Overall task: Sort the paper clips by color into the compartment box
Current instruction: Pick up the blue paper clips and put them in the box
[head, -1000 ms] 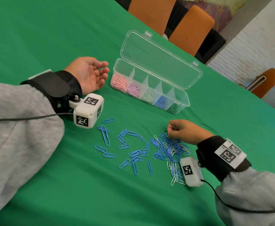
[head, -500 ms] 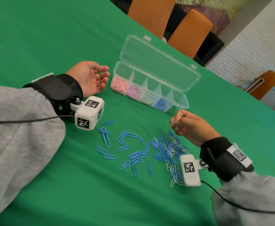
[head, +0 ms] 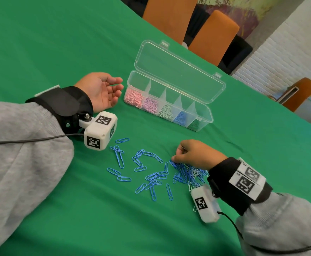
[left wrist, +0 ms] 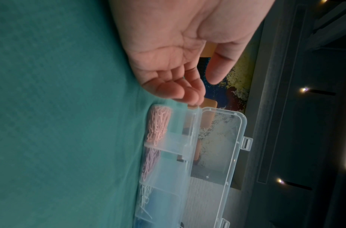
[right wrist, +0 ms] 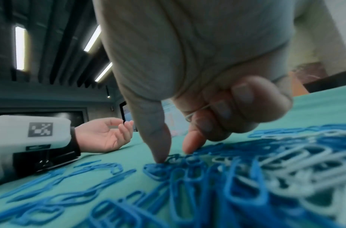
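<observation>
The paper clips (head: 169, 174) lie on the green cloth (head: 77, 43), just in front of the box (head: 202, 122), blue ones scattered to the left and a thicker heap of blue and white ones to the right. The right hand (head: 195, 154) is down on the left edge of that heap: in the right wrist view its thumb (right wrist: 160, 148) and forefinger (right wrist: 189, 143) touch the clips, tips a little apart, and the other fingers are curled in with a pale clip (right wrist: 195, 111) tucked under them.

The box stands open, its clear lid (head: 178, 71) tipped back. From its left end the compartments hold pink, lilac, white and blue clips, and a darker lot at the right end whose colour I cannot tell.

The left hand (head: 100, 91) rests palm up on the cloth just beside the box's left end, fingers loosely bent, holding nothing. Each wrist carries a white camera block with black markers.

Beyond the box stand orange chairs (head: 212, 34).
</observation>
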A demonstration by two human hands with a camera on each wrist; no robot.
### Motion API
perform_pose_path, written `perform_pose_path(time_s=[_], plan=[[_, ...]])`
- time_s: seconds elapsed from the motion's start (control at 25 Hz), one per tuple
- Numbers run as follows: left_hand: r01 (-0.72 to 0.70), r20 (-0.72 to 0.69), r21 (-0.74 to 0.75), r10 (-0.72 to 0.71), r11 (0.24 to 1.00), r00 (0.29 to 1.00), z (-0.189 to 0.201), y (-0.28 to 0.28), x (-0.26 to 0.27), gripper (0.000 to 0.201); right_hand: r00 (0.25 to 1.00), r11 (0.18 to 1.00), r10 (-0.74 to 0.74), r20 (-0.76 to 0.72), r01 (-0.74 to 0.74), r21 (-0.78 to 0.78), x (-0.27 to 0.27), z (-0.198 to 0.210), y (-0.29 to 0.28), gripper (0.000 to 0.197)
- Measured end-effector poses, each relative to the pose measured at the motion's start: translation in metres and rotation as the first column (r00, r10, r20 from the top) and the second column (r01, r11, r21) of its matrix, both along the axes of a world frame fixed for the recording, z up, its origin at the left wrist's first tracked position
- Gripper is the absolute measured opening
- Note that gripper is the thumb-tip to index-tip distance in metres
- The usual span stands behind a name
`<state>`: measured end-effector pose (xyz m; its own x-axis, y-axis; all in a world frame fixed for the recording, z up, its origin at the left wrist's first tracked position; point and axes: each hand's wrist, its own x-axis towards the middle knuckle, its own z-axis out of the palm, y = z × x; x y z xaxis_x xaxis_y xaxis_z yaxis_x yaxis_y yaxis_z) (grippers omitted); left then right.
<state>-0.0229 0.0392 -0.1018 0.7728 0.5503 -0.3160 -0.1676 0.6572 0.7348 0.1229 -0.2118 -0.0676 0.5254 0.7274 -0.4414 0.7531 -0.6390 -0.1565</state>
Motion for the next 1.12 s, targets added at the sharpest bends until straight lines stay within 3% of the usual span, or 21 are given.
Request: perform_pose_path(time_s=[0.16,0.24,0.32,0.44,0.52,0.6,0.72,0.8,0.92,1.0,1.12], plan=[[0.012,-0.012,0.010,-0.011,1.000,1.000,0.000,-0.001,0.000,0.019,0.999,0.999,0.031,-0.006,-0.031,-0.014,-0.005,0.000,-0.001,0.022],[0.011,-0.014,0.012,-0.011,1.000,1.000,0.001,-0.002,0.000,0.019,0.983,0.994,-0.069,-0.168,0.083,0.077,-0.002,-0.002,-0.005,0.022],[0.006,-0.014,0.014,-0.006,1.000,1.000,0.001,-0.002,-0.001,0.020,0.874,0.908,-0.191,-0.448,0.330,0.257,0.004,-0.004,-0.010,0.025],[0.007,-0.017,0.015,-0.007,1.000,1.000,0.001,-0.002,-0.001,0.019,0.612,0.652,-0.203,-0.764,0.667,0.361,0.017,0.002,-0.016,0.028],[0.009,-0.019,0.013,-0.008,1.000,1.000,0.001,-0.003,-0.001,0.019,0.464,0.540,-0.166,-0.870,0.781,0.314,0.027,0.006,-0.022,0.026],[0.008,-0.019,0.015,-0.008,1.000,1.000,0.001,-0.004,-0.001,0.019,0.427,0.501,-0.202,-0.882,0.818,0.282,0.038,0.005,-0.030,0.025],[0.007,-0.015,0.018,-0.007,1.000,1.000,0.001,-0.004,0.000,0.019,0.564,0.577,-0.285,-0.775,0.746,0.331,0.051,0.002,-0.038,0.027],[0.010,-0.014,0.020,-0.010,1.000,1.000,0.000,-0.003,0.000,0.019,0.719,0.716,-0.284,-0.634,0.599,0.358,0.054,0.000,-0.042,0.026],[0.018,-0.017,0.028,-0.018,0.999,1.000,-0.001,-0.004,0.001,0.020,0.960,0.955,-0.176,-0.218,0.220,0.200,0.055,-0.001,-0.046,0.016],[0.022,-0.021,0.034,-0.021,0.999,1.000,0.000,-0.005,0.000,0.020,0.997,0.995,-0.065,-0.031,0.067,0.079,0.052,-0.001,-0.045,0.015],[0.022,-0.020,0.037,-0.021,0.999,1.000,0.000,-0.006,0.001,0.020,0.997,0.996,-0.057,0.044,0.053,0.069,0.046,-0.002,-0.044,0.018]])
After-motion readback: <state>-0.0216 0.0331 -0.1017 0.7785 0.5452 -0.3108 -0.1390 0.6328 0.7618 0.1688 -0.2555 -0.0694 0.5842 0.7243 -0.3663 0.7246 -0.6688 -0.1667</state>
